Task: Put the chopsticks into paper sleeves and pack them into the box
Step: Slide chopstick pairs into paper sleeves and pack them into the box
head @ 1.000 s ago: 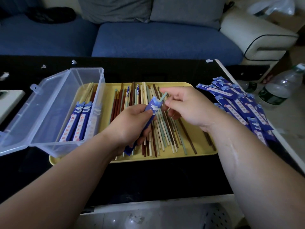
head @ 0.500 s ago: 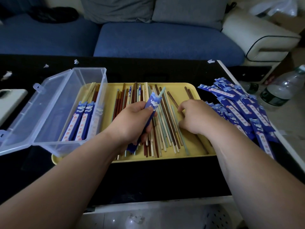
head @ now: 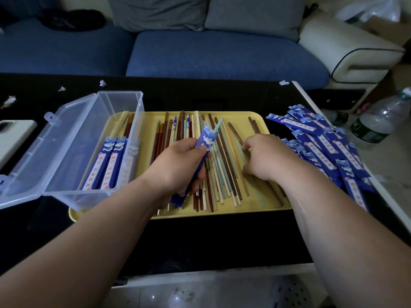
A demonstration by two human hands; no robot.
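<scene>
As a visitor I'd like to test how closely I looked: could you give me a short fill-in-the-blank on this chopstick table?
The loose chopsticks lie on a ____ tray. The left hand grips a blue paper ____ with one chopstick poking out. The clear box holds ____ filled sleeves. The pile of blue sleeves lies to the tray's ____.
Missing words: yellow; sleeve; two; right.
</scene>
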